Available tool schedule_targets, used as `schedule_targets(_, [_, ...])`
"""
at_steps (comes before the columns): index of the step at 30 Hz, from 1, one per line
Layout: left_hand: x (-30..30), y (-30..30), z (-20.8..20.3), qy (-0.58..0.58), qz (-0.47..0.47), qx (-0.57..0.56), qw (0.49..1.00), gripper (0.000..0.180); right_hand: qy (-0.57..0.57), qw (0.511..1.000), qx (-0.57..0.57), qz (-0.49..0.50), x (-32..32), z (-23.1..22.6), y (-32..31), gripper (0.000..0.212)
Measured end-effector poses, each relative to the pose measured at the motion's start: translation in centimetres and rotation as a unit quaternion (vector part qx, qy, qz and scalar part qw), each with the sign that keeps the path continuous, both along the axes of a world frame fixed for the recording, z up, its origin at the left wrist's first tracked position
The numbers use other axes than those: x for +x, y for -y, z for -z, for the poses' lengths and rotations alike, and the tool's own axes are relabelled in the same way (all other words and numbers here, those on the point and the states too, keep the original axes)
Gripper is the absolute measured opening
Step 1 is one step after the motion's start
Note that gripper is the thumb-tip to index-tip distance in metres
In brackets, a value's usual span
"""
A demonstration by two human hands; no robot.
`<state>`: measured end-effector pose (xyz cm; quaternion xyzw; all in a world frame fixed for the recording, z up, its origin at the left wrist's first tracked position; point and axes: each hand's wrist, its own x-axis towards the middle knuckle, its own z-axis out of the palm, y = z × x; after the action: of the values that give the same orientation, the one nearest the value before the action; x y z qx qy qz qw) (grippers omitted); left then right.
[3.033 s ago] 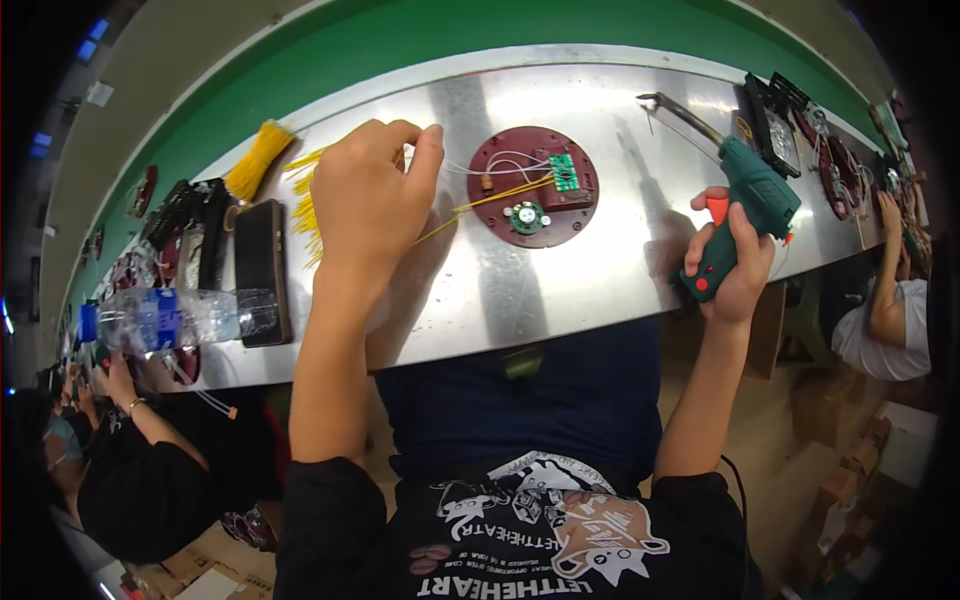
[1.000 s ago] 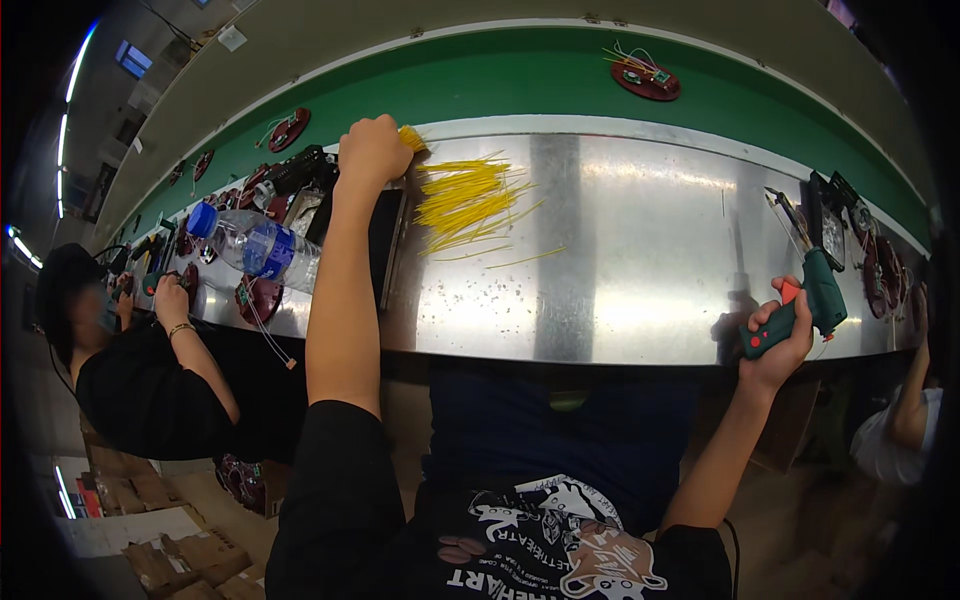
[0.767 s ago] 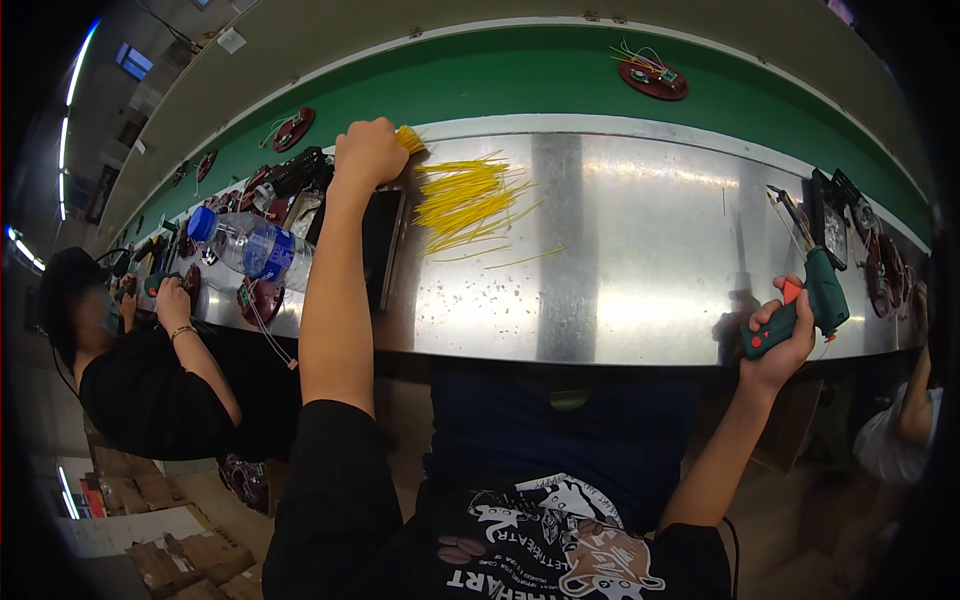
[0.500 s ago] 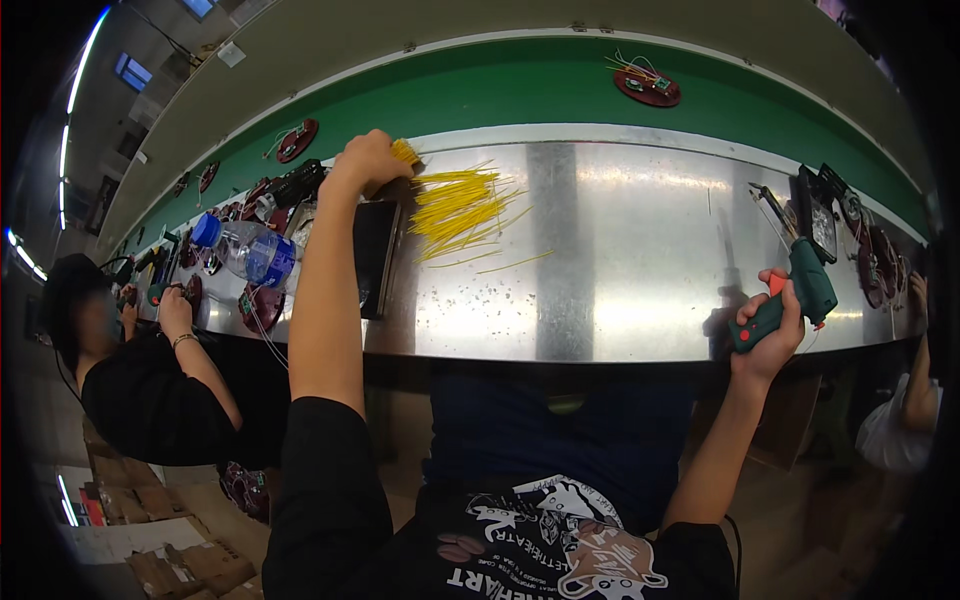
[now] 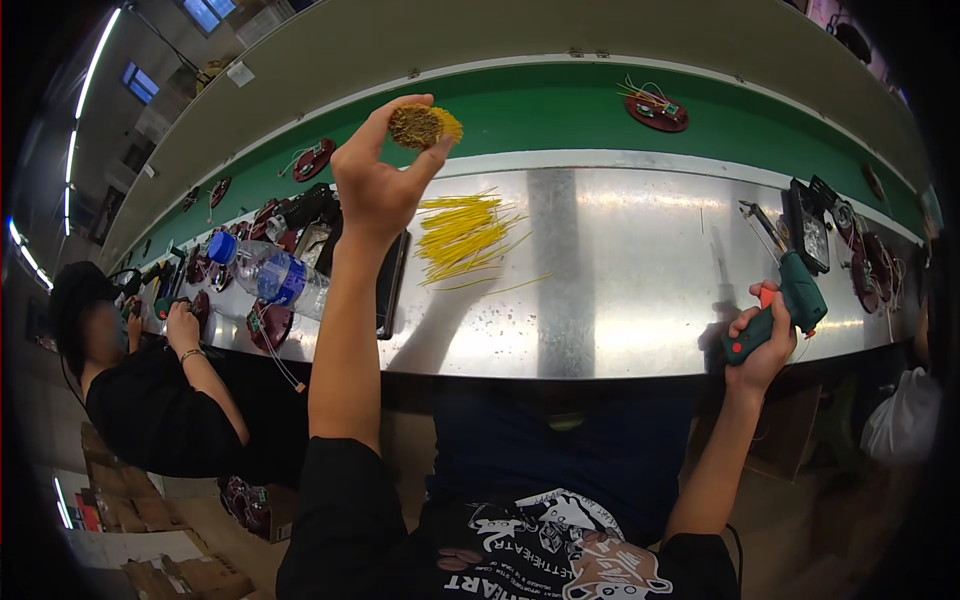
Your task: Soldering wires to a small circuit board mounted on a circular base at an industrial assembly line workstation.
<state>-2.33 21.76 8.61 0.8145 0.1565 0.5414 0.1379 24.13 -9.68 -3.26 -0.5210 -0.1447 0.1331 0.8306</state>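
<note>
Metal bench [image 5: 620, 320], hands [image 5: 378, 195] [image 5: 766, 346] gripping yellow wire bundle [image 5: 422, 127] end-on, green soldering gun [image 5: 803, 290] tilted up-left

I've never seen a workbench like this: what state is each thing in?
Round yellow wire bundle: held up by the left grip
Loose thin yellow wires: spread on the shiny metal bench
Green pistol-shaped tool: in the right grip, power unclear
Clear plastic bottle: capped, fill unclear
Topmost round maroon disc: wires attached
</note>
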Motion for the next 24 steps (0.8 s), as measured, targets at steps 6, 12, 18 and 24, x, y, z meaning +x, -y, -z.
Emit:
schedule_targets(6, [0.3,0.9,-0.5,0.016,-0.05,0.122,0.991,0.03,0.005,1.0,-0.001,-0.006,0.0,0.1,0.0,0.035])
schedule_targets(12, [0.0,0.2,0.6,0.005,-0.084,0.148,0.985,0.027,0.008,1.0,-0.007,-0.002,-0.2,-0.1,-0.1,0.035])
schedule_targets(18, [-0.8,-3.5,1.6,-0.057,-0.136,0.202,0.968,0.026,0.008,1.0,-0.012,-0.006,-0.1,0.1,0.2,0.034])
schedule_targets(24, [-3.3,-8.2,4.6,-0.258,-0.212,0.128,0.934,0.019,0.003,1.0,0.002,-0.011,-0.2,0.0,-0.1,0.034])
